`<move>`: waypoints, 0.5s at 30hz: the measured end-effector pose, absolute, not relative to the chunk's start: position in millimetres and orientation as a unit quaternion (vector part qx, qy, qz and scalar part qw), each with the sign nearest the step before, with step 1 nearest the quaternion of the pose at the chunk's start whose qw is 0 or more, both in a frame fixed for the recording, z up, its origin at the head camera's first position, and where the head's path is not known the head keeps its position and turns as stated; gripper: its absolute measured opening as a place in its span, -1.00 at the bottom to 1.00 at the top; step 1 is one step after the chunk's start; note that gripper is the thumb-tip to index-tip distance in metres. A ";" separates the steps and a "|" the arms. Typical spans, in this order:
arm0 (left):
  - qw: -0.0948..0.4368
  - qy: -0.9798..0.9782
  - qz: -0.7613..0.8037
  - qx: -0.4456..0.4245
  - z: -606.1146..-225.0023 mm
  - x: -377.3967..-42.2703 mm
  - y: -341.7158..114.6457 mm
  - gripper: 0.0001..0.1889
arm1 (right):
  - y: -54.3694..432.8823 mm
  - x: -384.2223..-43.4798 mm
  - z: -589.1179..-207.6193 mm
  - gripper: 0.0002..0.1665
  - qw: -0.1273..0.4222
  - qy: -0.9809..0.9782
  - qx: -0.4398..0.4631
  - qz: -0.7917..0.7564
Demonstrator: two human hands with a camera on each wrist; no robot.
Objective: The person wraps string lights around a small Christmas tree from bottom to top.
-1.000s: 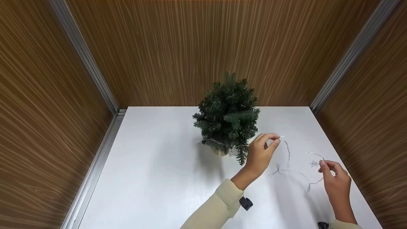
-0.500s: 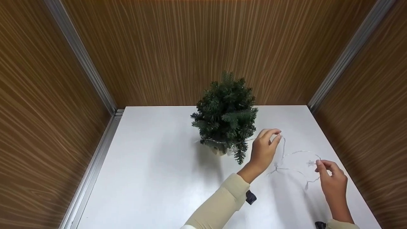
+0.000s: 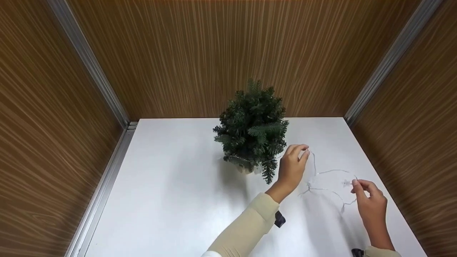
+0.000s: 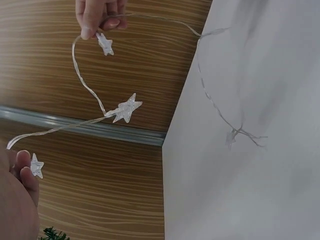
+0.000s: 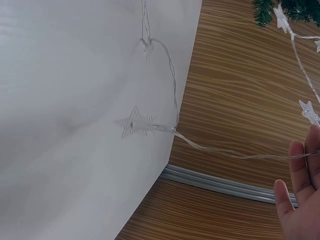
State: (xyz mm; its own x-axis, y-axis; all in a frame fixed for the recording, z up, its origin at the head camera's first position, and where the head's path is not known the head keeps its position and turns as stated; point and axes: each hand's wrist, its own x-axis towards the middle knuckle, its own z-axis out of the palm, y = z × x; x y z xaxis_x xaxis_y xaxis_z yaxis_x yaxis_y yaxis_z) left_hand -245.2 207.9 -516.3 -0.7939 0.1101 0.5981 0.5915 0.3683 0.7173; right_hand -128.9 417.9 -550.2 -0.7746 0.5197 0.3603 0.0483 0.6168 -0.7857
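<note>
A star string light (image 3: 332, 170) on thin clear wire spans from a small green Christmas tree (image 3: 251, 128) to both hands. The left hand (image 3: 292, 167), just right of the tree, pinches the wire between thumb and fingers. Close to its fingers, a clear star (image 4: 36, 166) shows in the left wrist view. Farther right, the right hand (image 3: 372, 203) pinches the string beside another star (image 3: 346, 183). A larger star (image 4: 126, 108) dangles between the hands. Below the right hand, the trailing end loops back toward the left. Part of the wire crosses the tree's lower branches.
The tree stands on a white table (image 3: 171, 160), near its back edge. Wood-grain panels (image 3: 178, 57) enclose the table at the back and sides, with metal strips (image 3: 392, 60) at the corners. A dark wrist device (image 3: 280, 219) sits on the left sleeve.
The left hand has lifted slightly, then shifted a little left, still pinching the wire. The right hand has drifted slightly left with its section of string. The whole head view has shifted a little.
</note>
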 end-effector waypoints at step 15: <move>0.176 -0.828 -0.496 -0.192 -519.3 -255.1 210.5 -0.76 | 410.3 -132.1 -541.5 -0.74 0.306 -0.849 -0.147 0.404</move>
